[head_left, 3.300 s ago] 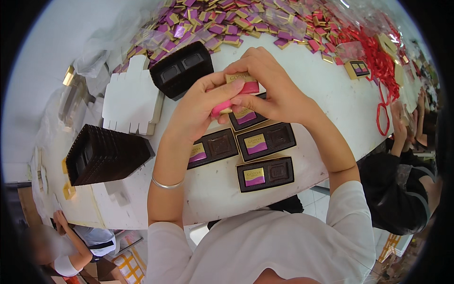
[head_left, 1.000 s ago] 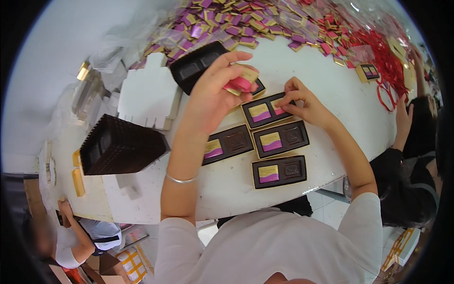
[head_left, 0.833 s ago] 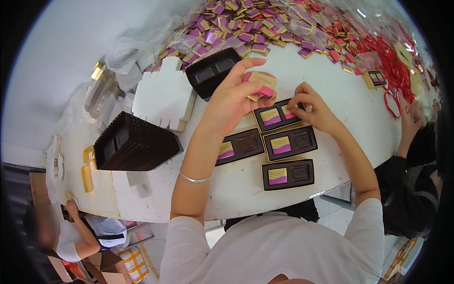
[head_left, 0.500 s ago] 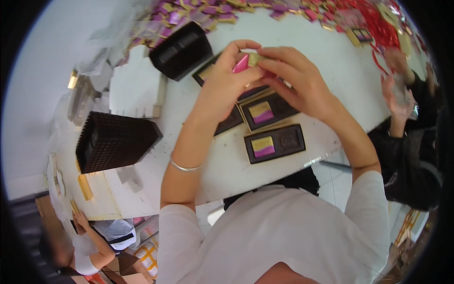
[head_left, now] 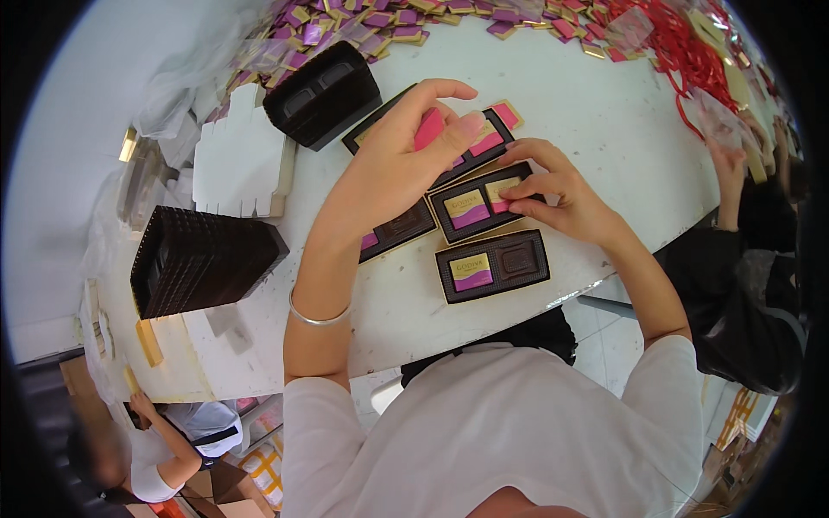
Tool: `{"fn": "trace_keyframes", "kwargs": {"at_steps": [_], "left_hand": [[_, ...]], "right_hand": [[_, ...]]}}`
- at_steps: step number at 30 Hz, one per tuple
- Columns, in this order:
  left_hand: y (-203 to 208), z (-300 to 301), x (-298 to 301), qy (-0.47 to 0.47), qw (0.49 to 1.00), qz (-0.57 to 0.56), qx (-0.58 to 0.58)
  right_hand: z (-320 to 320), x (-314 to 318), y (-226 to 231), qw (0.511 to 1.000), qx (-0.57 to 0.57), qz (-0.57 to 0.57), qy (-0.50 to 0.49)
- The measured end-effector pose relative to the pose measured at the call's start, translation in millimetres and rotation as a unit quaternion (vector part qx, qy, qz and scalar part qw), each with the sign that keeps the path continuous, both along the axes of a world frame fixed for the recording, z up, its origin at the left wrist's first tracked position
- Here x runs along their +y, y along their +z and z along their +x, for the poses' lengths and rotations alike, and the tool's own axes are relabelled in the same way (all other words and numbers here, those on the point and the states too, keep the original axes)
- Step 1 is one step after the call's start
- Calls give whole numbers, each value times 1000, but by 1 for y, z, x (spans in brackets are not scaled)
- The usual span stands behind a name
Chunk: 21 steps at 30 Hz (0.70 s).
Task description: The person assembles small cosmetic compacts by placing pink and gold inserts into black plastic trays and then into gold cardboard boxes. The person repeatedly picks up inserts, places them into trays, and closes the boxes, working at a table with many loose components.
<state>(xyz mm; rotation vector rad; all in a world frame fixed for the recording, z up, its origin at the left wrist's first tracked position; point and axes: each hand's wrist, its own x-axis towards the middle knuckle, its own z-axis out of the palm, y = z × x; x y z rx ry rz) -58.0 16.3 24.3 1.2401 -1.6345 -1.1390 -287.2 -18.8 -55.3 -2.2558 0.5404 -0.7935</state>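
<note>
Small black-lined boxes with gold rims lie together in front of me. My right hand pinches a pink-and-gold wrapped chocolate square at the right slot of the middle box. Beside it in that box lies a purple-and-gold square. My left hand is curled over the farther boxes, with pink wrapped chocolate between thumb and fingers; how many pieces it holds is hidden. The nearest box has a purple-and-gold square on the left and a bare moulded slot on the right. My left forearm partly covers another box.
Stacks of black trays stand at the left and far left, beside white flat cartons. Loose wrapped squares line the table's far side. Red ribbons are heaped at far right. Other people work at right and lower left.
My right hand has parted from the left and come down toward me, bringing a pink-and-gold square to the middle box. The left hand stays over the far boxes, still holding pink chocolate.
</note>
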Motion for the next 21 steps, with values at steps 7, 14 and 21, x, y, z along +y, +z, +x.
{"fn": "trace_keyframes", "kwargs": {"at_steps": [7, 14, 21], "left_hand": [[1, -1, 0, -10, 997, 63, 47], [4, -2, 3, -14, 997, 46, 66], [0, -10, 0, -54, 969, 90, 222]], "right_hand": [[-4, -8, 14, 997, 62, 20, 45], [-3, 2, 17, 997, 68, 7, 25], [5, 5, 14, 993, 60, -84, -61]]}}
